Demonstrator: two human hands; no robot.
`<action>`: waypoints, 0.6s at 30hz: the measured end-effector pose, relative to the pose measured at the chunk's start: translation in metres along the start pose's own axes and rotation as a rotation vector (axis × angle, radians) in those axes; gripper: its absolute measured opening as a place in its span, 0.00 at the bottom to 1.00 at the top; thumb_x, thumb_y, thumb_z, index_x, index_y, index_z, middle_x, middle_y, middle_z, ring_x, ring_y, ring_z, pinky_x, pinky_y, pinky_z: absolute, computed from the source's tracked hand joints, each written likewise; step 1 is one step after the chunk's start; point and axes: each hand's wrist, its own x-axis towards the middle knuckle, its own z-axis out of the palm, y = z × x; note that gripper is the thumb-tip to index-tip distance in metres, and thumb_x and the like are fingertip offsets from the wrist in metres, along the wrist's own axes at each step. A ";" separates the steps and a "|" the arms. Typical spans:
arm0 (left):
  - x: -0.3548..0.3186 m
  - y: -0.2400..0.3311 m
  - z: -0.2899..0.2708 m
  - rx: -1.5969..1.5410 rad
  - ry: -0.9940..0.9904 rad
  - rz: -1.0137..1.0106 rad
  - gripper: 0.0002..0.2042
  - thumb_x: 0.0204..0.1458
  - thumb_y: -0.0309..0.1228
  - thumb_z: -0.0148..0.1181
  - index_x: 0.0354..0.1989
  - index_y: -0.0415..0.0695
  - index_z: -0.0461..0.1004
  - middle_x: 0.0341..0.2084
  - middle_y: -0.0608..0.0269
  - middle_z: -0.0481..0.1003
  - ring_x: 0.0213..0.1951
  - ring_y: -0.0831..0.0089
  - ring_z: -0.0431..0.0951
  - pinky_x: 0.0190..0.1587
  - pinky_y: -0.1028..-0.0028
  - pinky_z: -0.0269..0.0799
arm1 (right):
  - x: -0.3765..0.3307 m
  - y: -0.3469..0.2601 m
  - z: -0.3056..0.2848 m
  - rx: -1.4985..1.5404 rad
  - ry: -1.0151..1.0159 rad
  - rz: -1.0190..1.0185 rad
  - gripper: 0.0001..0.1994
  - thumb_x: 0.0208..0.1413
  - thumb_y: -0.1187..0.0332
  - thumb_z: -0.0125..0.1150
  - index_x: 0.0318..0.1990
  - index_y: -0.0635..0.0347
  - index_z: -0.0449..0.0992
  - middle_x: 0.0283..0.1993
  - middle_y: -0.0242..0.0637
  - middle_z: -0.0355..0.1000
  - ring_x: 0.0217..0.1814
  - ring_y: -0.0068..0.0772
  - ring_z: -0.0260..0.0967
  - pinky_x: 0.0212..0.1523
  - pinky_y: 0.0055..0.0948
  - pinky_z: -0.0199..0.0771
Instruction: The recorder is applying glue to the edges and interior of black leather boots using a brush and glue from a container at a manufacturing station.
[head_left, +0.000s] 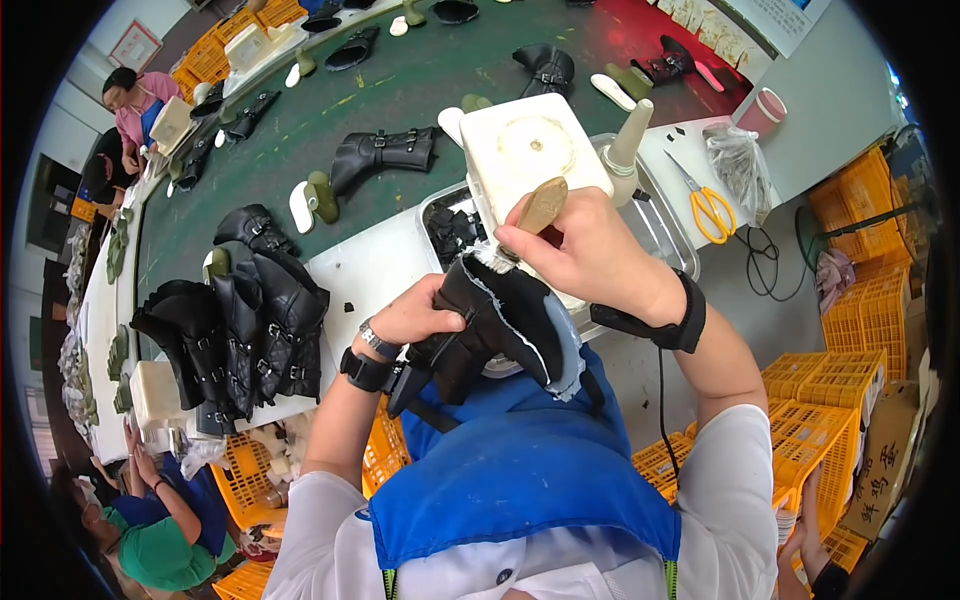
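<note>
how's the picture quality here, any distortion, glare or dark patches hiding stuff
Head view: black surrounds the fisheye circle, the green table's left edge bows; the white box looks bright; inside the held boot, blackness hides detail.

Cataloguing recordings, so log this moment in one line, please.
left hand: holds black boot | right hand: grips wooden-handled brush by boot's opening | nearby: white box, orange-handled scissors

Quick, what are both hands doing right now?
Left hand: closed, holding a black boot.
Right hand: closed, pinching a brush by its wooden handle.
</note>
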 end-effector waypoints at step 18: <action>-0.014 -0.014 -0.015 -0.007 0.076 0.047 0.22 0.40 0.38 0.65 0.41 0.37 0.70 0.34 0.68 0.74 0.36 0.82 0.72 0.42 0.79 0.68 | -0.015 -0.002 -0.013 -0.113 -0.127 0.093 0.10 0.45 0.69 0.58 0.19 0.67 0.71 0.15 0.47 0.65 0.18 0.47 0.65 0.20 0.35 0.63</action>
